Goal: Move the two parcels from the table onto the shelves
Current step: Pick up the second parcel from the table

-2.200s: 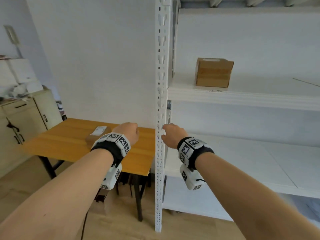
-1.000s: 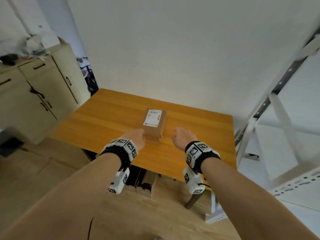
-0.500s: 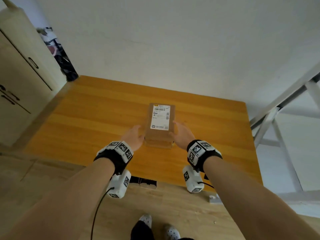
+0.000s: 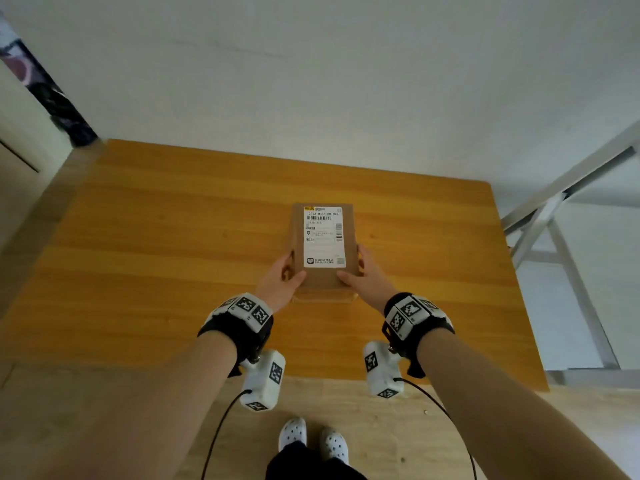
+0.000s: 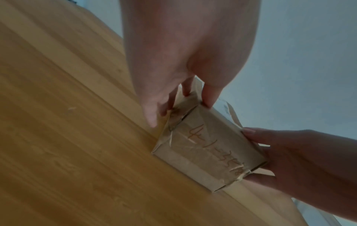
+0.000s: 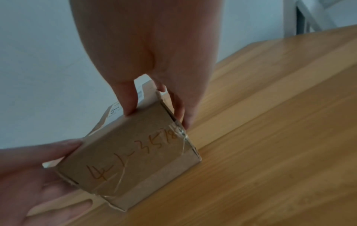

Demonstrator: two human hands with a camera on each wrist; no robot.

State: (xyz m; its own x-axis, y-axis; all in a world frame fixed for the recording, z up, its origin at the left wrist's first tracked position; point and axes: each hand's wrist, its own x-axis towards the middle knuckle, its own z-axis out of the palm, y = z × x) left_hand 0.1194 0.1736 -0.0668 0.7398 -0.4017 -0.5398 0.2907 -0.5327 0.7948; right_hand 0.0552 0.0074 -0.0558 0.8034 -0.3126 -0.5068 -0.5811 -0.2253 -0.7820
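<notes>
Plainly light and stiff, the taped cardboard parcel (image 4: pixel 322 251) on the counter (image 4: pixel 138 258) sits clamped by the fingers of the left hand (image 4: pixel 282 282) at nine o'clock and the right hand (image 4: pixel 367 278) at three, a sound hold.

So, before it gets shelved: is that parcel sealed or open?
Sealed: clear tape crosses the parcel end's closed flaps; both hands grip it.

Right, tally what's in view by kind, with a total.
Parcel: 1, gripped at its sides
Hands: 2, left and right
Table: 1
Wrist cameras: 2
Shoes: 2
Total: 8
</notes>
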